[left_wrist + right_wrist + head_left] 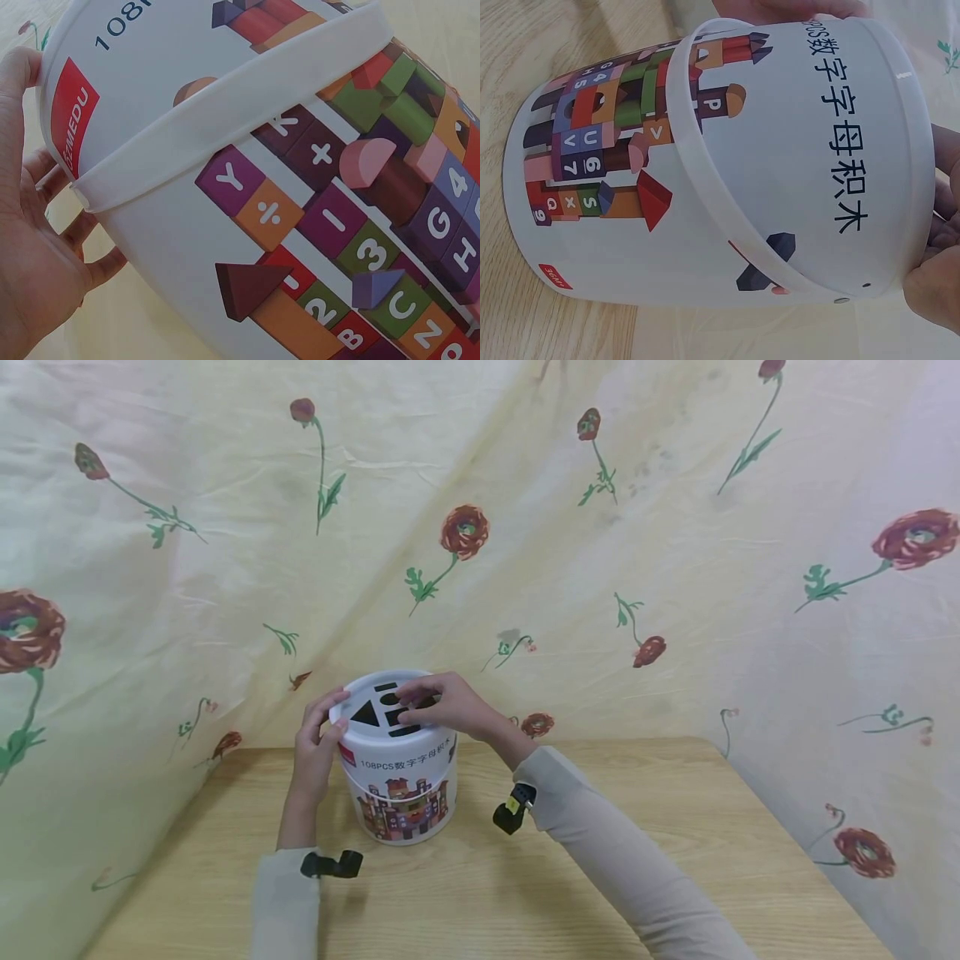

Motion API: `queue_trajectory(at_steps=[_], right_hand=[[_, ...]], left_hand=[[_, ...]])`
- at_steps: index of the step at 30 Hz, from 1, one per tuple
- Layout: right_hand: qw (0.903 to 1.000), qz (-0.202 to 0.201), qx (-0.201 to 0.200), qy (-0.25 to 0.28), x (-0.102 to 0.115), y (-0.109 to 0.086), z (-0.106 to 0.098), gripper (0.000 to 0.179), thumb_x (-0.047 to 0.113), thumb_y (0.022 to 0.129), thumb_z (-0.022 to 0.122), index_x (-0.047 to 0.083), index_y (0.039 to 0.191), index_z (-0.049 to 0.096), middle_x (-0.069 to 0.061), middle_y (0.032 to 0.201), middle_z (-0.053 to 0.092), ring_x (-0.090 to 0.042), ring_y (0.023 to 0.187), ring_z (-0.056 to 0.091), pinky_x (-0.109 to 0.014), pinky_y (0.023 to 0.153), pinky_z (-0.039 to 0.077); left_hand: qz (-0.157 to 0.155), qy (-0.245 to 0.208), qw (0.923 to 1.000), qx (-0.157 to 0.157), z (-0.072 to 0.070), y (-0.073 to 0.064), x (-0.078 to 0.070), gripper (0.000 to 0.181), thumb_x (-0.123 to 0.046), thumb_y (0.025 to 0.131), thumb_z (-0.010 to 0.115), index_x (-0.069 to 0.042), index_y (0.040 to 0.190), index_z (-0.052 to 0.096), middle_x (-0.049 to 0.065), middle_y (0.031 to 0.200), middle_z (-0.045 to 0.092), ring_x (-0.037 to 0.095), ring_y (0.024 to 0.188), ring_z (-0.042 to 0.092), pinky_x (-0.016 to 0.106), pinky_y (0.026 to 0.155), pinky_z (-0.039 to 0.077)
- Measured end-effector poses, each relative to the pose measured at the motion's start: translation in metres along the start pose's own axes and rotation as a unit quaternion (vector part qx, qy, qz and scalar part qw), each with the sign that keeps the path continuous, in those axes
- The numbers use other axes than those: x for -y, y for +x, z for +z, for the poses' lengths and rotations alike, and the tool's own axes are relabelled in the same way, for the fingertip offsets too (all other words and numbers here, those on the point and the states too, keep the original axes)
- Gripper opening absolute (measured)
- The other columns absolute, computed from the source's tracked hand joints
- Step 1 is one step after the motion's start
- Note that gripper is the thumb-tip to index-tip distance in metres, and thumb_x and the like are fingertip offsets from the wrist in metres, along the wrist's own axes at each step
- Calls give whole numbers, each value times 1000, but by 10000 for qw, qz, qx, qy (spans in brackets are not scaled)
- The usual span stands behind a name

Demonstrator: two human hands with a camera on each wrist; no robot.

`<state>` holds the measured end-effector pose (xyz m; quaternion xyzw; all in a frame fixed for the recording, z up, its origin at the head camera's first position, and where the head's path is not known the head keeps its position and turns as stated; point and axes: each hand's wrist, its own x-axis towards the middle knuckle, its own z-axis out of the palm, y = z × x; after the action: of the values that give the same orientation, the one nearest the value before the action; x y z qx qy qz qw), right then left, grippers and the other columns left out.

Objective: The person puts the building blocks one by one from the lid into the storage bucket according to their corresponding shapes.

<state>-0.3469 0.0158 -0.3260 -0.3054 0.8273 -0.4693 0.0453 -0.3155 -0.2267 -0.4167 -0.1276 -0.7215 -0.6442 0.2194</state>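
A white toy-block bucket [401,777] stands upright on the table, printed with colourful letter and number blocks. Its white lid [348,697] has several dark cut-outs, among them a triangle. At the left side of the rim, my left hand [315,743] grips the bucket, with fingertips over the lid's edge. My right hand [453,706] lies over the right part of the lid, its curved fingers and thumb down at the cut-outs. Whether these fingers hold anything I cannot tell. The white carrying handle [240,94] hangs down across the bucket's printed front.
The bucket stands near the far edge of a light wooden table [420,910]. Behind and on both sides hangs a cream cloth [540,610] with red flowers. Each wrist wears a small black camera, such as the right wrist camera [510,814].
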Motion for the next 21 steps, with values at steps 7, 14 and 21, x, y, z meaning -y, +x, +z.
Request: queue_trajectory(at_steps=[7,14,21], right_hand=[[10000,-51,-18,52,2,0,-2,41,22,88,80,12,127,71,-6,116,72,-18,106,66,-28,85,56],[9999,-62,-1,93,3,-1,0,41,22,88,79,11,127,71,-6,117,73,-18,106,66,-28,86,56],[9998,-111,-40,167,1,-2,0,41,23,88,79,10,127,71,-6,116,72,-18,106,65,-30,88,55]], left_hand=[[-33,10,10000,-3,-1,1,-2,44,-25,102,50,-17,145,55,-7,155,39,13,132,35,13,93,48],[-91,51,9999,-23,-1,-1,-4,44,-25,102,50,-18,146,54,-8,156,39,12,133,35,13,94,47],[-118,34,9999,-6,0,-2,-3,44,-24,103,50,-18,146,54,-8,157,38,12,134,34,13,95,46]])
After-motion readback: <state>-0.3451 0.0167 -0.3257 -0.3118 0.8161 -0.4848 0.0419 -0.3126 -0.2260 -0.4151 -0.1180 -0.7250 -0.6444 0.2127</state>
